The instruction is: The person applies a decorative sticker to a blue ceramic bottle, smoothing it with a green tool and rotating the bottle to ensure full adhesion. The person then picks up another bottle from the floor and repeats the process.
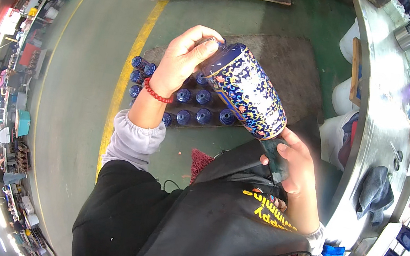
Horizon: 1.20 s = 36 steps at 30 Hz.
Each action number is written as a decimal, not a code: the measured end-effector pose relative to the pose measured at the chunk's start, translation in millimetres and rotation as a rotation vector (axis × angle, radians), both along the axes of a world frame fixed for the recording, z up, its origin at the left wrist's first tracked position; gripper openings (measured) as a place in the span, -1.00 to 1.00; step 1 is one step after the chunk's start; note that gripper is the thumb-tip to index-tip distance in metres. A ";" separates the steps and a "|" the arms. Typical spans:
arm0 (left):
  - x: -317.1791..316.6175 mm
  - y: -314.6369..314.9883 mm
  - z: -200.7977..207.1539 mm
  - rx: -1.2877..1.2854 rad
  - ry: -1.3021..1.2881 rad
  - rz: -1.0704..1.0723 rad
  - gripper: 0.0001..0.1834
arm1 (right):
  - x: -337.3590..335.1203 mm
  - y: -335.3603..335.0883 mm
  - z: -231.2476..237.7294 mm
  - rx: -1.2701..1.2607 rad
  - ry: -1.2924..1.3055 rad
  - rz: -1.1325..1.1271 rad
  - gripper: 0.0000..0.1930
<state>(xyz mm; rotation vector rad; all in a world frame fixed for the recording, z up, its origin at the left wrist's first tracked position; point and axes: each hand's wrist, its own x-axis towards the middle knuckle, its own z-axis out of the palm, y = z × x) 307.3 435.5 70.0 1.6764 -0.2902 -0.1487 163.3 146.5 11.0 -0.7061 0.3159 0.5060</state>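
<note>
A dark blue glass bottle with a gold, red and light-blue floral pattern lies tilted in front of me, its neck toward the upper left. My left hand is closed round the neck end, with a red bead bracelet at its wrist. At the base end is my right hand, thumb and fingers closed on a dark greenish flat piece and touching the bottle's bottom rim. Whether that piece is cloth or something stiffer, I cannot tell. The fingertips of my left hand are partly hidden behind the neck.
Several blue bottles stand upright on a dark board on the floor beyond my hands. To the right runs a metal bench with scissors, a grey cloth and blue glassware. White buckets stand beside the bench.
</note>
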 end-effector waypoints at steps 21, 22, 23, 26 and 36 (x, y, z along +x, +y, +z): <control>-7.4 -10.0 9.9 -0.154 -0.040 -0.104 -0.69 | -20.8 -8.3 30.1 -0.301 -0.291 -0.027 -0.49; -5.2 -16.6 12.1 -0.152 -0.030 -0.095 -0.69 | -21.9 -9.5 31.7 -0.325 -0.274 -0.041 -0.48; -2.4 -26.2 15.2 -0.129 -0.096 -0.070 -0.71 | -24.9 -11.9 33.6 -0.246 -0.279 -0.049 -0.47; 8.2 -68.8 35.1 -0.020 -0.310 -0.136 -0.68 | -48.9 -25.4 41.0 -0.081 -0.201 -0.176 -0.41; -98.6 -417.6 70.0 -0.434 -0.026 -1.400 -0.66 | -257.7 -34.8 95.7 -0.062 -0.135 -1.224 -0.40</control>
